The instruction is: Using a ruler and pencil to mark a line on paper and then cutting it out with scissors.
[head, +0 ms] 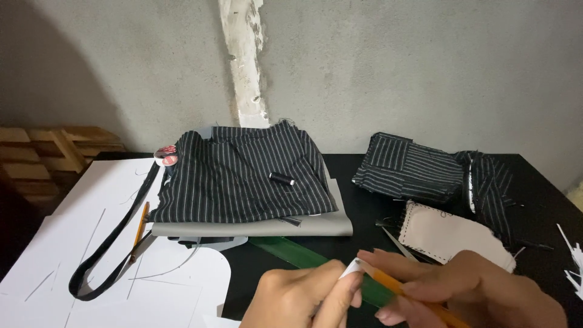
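My left hand [303,297] pinches a small white scrap of paper [353,268] at the bottom middle of the view. My right hand [473,288] grips an orange pencil [395,285], its tip touching that scrap. Both hands hover over a green ruler [291,252] lying on the black table [358,176].
A folded black pinstriped cloth [243,176] with a black thread spool [281,178] on it rests on grey fabric [316,226]. More striped pieces [419,167] and a pale stitched piece [446,234] lie right. White paper [73,243], a black strap [115,237], a second pencil [140,228] and a tape roll [166,156] lie left.
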